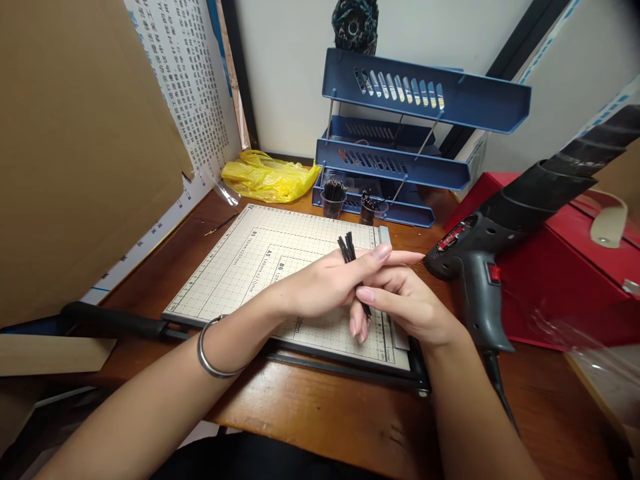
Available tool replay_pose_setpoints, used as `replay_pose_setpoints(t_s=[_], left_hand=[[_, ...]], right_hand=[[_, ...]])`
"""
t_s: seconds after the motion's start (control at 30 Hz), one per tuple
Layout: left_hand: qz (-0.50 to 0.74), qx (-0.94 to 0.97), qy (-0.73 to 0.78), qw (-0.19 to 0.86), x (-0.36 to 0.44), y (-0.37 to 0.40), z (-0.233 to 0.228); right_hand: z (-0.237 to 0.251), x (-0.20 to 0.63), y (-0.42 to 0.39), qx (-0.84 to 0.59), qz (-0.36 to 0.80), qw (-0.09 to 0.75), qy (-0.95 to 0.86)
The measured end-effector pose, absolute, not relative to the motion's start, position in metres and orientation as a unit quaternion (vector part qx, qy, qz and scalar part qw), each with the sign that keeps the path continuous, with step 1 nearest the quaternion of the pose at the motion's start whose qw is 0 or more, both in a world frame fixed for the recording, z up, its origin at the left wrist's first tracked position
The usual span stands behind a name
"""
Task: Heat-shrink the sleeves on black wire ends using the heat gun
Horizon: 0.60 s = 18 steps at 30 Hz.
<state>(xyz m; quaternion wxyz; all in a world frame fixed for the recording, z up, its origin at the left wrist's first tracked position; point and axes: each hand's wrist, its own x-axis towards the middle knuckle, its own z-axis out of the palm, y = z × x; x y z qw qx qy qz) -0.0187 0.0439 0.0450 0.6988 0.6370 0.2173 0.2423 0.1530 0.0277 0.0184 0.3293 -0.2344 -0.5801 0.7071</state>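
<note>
A small bundle of thin black wire-like pieces is held between my two hands, above a gridded paper trimmer board. My left hand is closed round the bundle, and its upper ends fan out above the hand. The thumb of my right hand presses on the lower part of the bundle, its fingers bent behind my left hand's. Some fingertips overlap, so part of the grip is hidden. Beyond the board stand a clear cup of black pieces and a second clear cup with similar ones.
A black heat gun stands at right, before a red box. Blue tiered trays rise behind the cups, a yellow plastic bag beside them. The trimmer's black handle reaches left; a thin pen-like tool lies nearby.
</note>
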Motion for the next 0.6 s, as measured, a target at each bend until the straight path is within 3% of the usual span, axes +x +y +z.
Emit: replay_pose_setpoints(t_s=[0.37, 0.6], left_hand=[[0.238, 0.645, 0.197, 0.699, -0.0187, 0.0455, 0.0449], [0.268, 0.602, 0.206, 0.724, -0.0157, 0.0436, 0.0446]], right_hand=[[0.0201, 0.1513, 0.0251, -0.274, 0.691, 0.322, -0.586], [0.0156, 0.153, 0.0286, -0.22, 0.732, 0.328, -0.554]])
